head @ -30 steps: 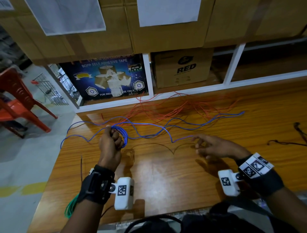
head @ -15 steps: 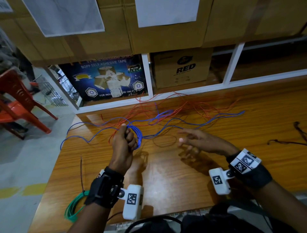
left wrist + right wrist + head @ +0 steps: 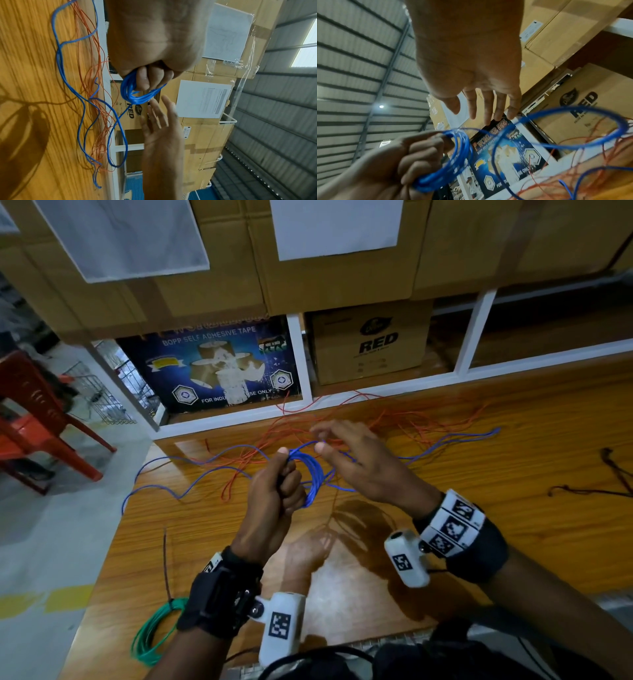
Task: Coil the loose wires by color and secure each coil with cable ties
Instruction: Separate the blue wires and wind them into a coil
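At frame centre our left hand (image 3: 274,491) clenches the blue coil (image 3: 313,474) so its loops cannot spring apart; our right hand (image 3: 356,463), fingers spread and released, hovers beside it to guide 1 more turn

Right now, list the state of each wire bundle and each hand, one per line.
blue wire coil: partly wound, gripped in the left hand, loose tail trailing across the table.
red wires: loose, tangled on the table.
green wire coil: coiled, lying at the table's near edge.
left hand: fist around the blue coil.
right hand: fingers straight, beside the coil.
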`<act>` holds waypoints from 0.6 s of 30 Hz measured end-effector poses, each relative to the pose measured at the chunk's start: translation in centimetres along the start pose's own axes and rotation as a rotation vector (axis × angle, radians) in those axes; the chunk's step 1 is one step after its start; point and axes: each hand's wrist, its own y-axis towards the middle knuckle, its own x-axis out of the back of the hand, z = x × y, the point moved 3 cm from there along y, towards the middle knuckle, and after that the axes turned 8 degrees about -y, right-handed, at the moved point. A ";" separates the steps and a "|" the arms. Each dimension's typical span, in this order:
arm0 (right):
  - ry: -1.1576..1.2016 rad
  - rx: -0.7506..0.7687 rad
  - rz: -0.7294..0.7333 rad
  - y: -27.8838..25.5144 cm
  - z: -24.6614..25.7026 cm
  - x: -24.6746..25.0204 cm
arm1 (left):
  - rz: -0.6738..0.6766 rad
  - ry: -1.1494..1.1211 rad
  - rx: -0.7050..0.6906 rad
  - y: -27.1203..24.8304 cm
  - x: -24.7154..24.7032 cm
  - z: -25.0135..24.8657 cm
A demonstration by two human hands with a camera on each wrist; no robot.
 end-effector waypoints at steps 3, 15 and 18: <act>0.132 -0.046 0.078 0.2 -0.6 -1.2 | 0.035 -0.078 0.028 -0.3 -0.4 -0.6; 0.782 -0.313 0.192 -0.4 -3.5 2.3 | 0.068 -0.369 -0.040 -0.5 1.4 -5.2; 0.800 -0.362 0.162 -1.9 -4.8 2.5 | 0.064 -0.435 -0.086 -0.1 2.2 -5.8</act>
